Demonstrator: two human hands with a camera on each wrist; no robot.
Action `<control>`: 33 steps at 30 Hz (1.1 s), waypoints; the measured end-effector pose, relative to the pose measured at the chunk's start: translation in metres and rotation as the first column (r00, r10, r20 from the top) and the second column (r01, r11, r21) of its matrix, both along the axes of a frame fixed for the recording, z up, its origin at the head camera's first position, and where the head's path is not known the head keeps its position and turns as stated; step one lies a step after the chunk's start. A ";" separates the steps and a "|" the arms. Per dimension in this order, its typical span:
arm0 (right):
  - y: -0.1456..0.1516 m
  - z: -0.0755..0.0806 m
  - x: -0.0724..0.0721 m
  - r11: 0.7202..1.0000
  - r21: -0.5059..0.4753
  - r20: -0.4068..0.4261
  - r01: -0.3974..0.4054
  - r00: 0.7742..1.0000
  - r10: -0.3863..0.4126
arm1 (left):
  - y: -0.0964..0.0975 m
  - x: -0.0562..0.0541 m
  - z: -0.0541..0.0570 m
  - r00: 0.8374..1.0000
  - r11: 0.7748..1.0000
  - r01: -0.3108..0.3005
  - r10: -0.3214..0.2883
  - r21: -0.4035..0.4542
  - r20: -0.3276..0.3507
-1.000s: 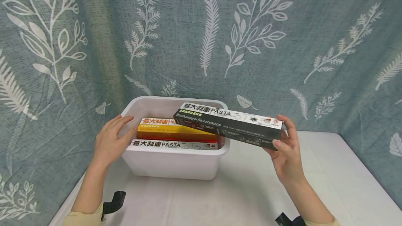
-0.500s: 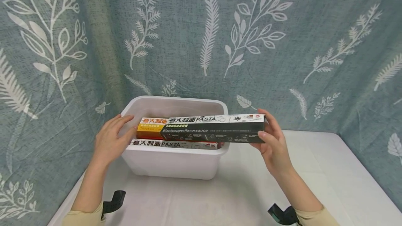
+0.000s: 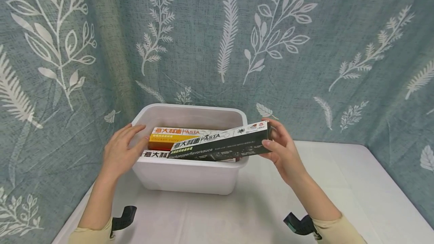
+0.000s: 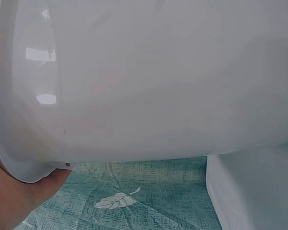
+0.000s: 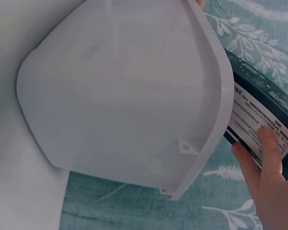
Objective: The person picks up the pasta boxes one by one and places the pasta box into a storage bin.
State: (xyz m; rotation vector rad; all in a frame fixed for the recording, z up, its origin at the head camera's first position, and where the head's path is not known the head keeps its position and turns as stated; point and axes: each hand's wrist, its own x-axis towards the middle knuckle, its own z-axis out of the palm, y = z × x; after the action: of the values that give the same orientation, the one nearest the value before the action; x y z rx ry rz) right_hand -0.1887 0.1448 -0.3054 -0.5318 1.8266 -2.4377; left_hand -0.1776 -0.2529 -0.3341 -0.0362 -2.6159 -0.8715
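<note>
My right hand (image 3: pixel 283 150) grips the right end of a black pasta box (image 3: pixel 222 148) between thumb and fingers. The box slants down to the left across the white plastic bin (image 3: pixel 186 178), its left end low near the front rim. Part of it covers a white-topped pasta box (image 3: pixel 154 154) lying in the bin. Behind that lies a yellow pasta box (image 3: pixel 161 138), partly hidden. My left hand (image 3: pixel 119 150) holds the bin's left rim. In the right wrist view, fingers (image 5: pixel 270 153) lie along the black box's end (image 5: pixel 261 120) beside the bin wall (image 5: pixel 129 96).
The bin stands on a white-covered table (image 3: pixel 203 217). A blue-green leaf-patterned curtain (image 3: pixel 203 40) hangs behind and to both sides. Black wrist mounts (image 3: pixel 300 224) stick out inward from both forearms.
My right hand has moved left and down a little with the black pasta box. The box's left end has dropped to the bin's front rim. The left hand stays in place.
</note>
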 end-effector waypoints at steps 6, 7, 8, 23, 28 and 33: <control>-0.007 0.001 -0.003 0.992 0.117 0.012 0.051 0.999 -0.053 | 0.000 0.000 0.001 1.000 1.000 0.002 -0.002 -0.004 0.005; -0.008 0.001 -0.004 0.985 0.155 0.002 0.071 0.997 -0.072 | 0.000 0.000 0.001 1.000 1.000 0.002 -0.002 -0.005 0.004; -0.008 0.000 -0.006 0.978 0.190 -0.013 0.088 0.996 -0.087 | 0.000 0.000 0.001 1.000 1.000 0.003 -0.003 -0.007 0.003; -0.020 -0.018 -0.024 0.850 0.506 -0.241 0.148 0.970 -0.025 | 0.000 -0.001 -0.001 1.000 1.000 0.005 -0.005 -0.018 -0.025; -0.020 -0.020 -0.021 0.863 0.479 -0.238 0.159 0.970 -0.046 | 0.001 -0.001 -0.001 1.000 1.000 -0.004 0.004 -0.018 -0.018; -0.015 -0.025 -0.018 0.868 0.466 -0.248 0.173 0.967 -0.060 | 0.000 -0.001 0.000 1.000 1.000 -0.016 0.015 -0.020 -0.017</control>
State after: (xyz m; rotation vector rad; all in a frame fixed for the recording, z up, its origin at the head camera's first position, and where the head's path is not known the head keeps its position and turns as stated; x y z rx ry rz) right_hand -0.2064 0.1295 -0.3302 -0.6887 2.5180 -1.9156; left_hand -0.1786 -0.2525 -0.3341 -0.0284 -2.6056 -0.8362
